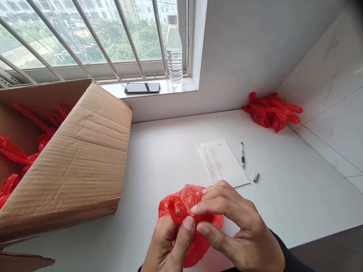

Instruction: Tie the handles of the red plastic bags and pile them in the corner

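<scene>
A red plastic bag is at the near edge of the white table, with a twisted loop of its plastic standing up at the top. My left hand pinches the base of that loop between thumb and fingers. On the right side, my right hand has its thumb and index finger close together on the red plastic beside the loop, its other fingers bent over the bag. What the bag holds inside is hidden.
An open cardboard box with red bags inside stands at left. Behind my hands lie a written pad, a pen and its cap. Red bags sit in the back corner. The sill holds a phone and a bottle.
</scene>
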Tool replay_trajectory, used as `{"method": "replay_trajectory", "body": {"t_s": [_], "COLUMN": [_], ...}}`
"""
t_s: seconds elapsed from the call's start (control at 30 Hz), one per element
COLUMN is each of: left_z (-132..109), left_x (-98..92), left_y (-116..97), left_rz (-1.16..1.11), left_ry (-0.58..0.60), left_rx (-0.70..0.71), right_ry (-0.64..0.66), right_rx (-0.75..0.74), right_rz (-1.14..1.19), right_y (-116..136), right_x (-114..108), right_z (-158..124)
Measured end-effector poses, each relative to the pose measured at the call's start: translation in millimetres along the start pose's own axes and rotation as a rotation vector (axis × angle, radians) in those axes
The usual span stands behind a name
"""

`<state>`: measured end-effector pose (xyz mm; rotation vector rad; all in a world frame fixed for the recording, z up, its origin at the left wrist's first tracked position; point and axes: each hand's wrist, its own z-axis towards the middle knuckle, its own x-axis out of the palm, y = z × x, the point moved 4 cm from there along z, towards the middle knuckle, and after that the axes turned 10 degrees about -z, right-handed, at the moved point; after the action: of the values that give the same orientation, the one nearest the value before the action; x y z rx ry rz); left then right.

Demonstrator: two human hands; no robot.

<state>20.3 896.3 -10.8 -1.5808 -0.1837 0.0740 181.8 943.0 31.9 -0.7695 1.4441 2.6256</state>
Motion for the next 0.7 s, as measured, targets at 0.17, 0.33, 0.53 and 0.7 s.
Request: {"method": "replay_trajectory", "body": {"t_s": [0.17, 0.33, 0.53, 0.7], "left_z": [4, 6, 1, 2], "left_x": [-9.0, -10.2, -12.2, -9.0], "left_y": [12, 6, 8, 8], "left_rz": [-0.158, -0.193, -0.188, -0.205], "left_ry": [0.057, 0.141, 0.043, 0.072], "left_rx": [-0.223, -0.212, -0.301, -0.351], "right_ry": [-0.010, 0.005, 0.011, -0.089], "right_rx": [-0.056, -0.057, -0.051, -0.082], "right_rz": [0.051, 0.078, 0.050, -0.002], "right_y": [5, -4, -12, -6], "right_x": [4, 12, 20, 16], "right_z": [-4, -4, -8, -10]}}
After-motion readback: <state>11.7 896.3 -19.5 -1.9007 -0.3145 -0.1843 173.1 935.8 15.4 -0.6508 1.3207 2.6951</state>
